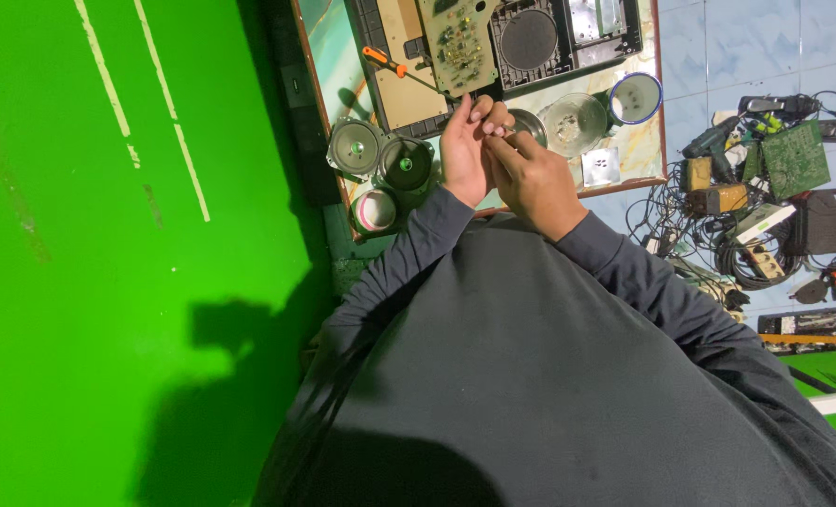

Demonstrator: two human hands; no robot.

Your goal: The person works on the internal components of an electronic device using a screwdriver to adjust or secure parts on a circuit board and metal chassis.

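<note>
**Both hands pinched together over the table edge, small part hidden between the fingers**

I see my left hand (465, 150) and right hand (534, 178) pressed together just above the near edge of the table (639, 174), fingertips meeting. Whatever they pinch is too small and too covered for me to name; I cannot tell whether either hand is clamped on anything or only touching the other. The hands sit just below the green circuit board (457, 42), which lies on an opened beige device housing (404, 66).

What could go wrong, as I judge it: a tiny part held over the table edge could slip from the fingertips and drop toward my lap or the floor, where the cable tangle (719, 244) would swallow it. The orange-handled screwdriver (385, 62) lies loose on the housing, its shaft running toward the board; a nudge from my left hand could roll it. The glass bowl (573, 122) stands close to my right hand and could be knocked by an elbow swing.

Counts: two round speakers (380, 155) beside my left hand, touching each other; one small round tin (375, 210) below them at the table edge; one glass bowl; one white cup with a blue rim (635, 97); one screwdriver; one circuit board on the table and a second green board (794, 158) on the floor, well apart.
</note>
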